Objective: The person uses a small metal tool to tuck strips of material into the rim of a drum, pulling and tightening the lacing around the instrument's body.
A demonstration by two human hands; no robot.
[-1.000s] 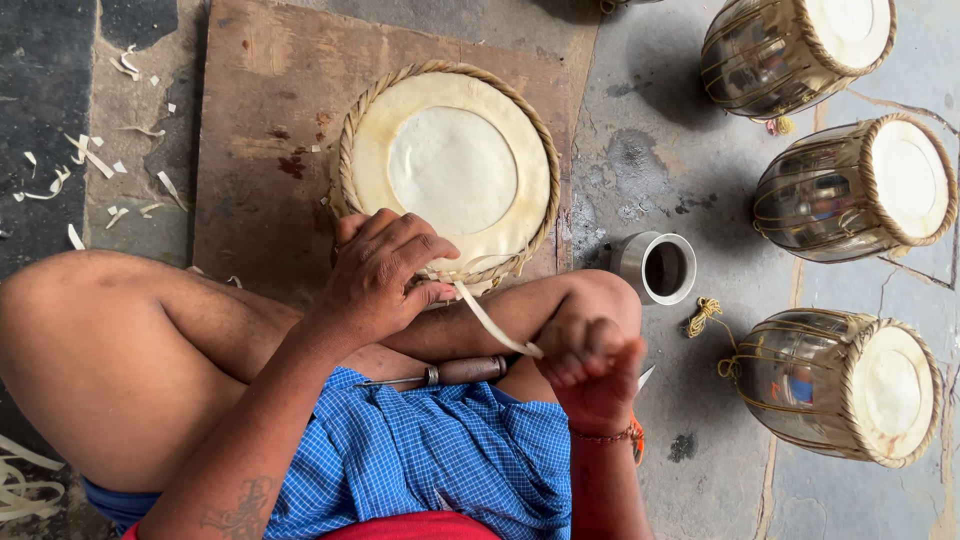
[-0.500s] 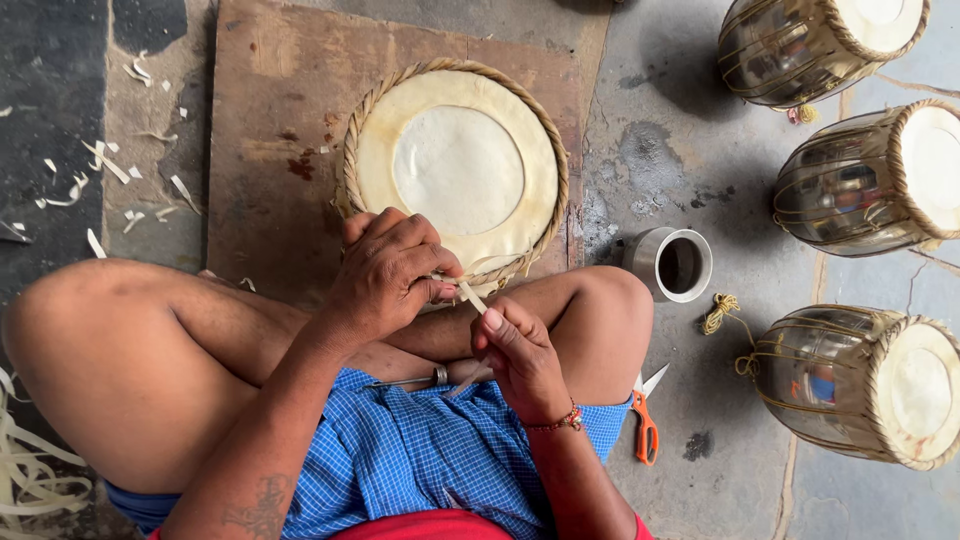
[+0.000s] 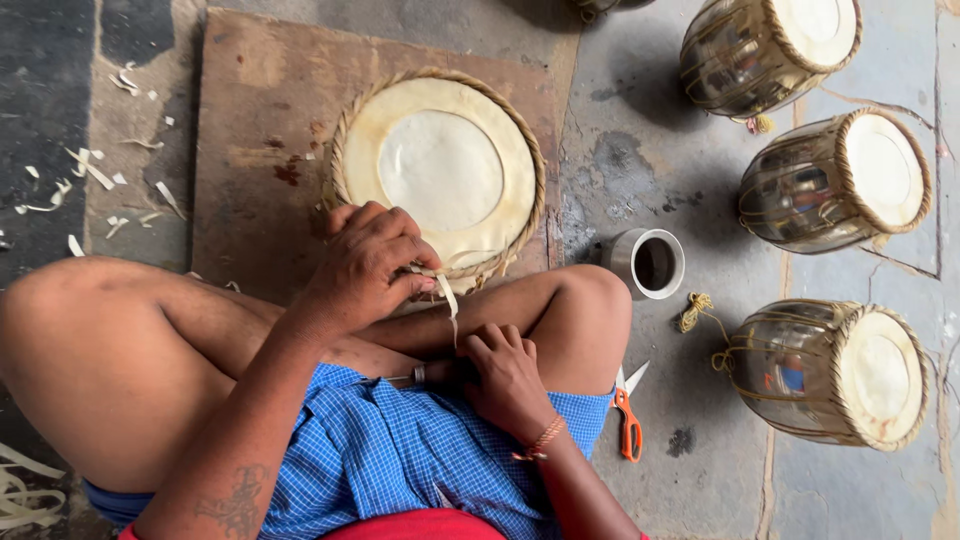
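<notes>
On wooden board [image 3: 250, 150], drumhead [image 3: 440, 170]; left hand [image 3: 370, 265] grip pinches strip [image 3: 449, 297] at its rim.

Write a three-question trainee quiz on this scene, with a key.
1. True or false: the left hand grips the edge of the drumhead.
2. Which lies right of the person's knee? A) scissors B) hammer C) brush
3. How many finished drums stand fully in view on the floor?

Key: 1 true; it pinches a strip at the braided rim. 2 A, with orange handles, below the cup. 3 three, for example this drum. The right hand rests on a tool at the lap.
</notes>
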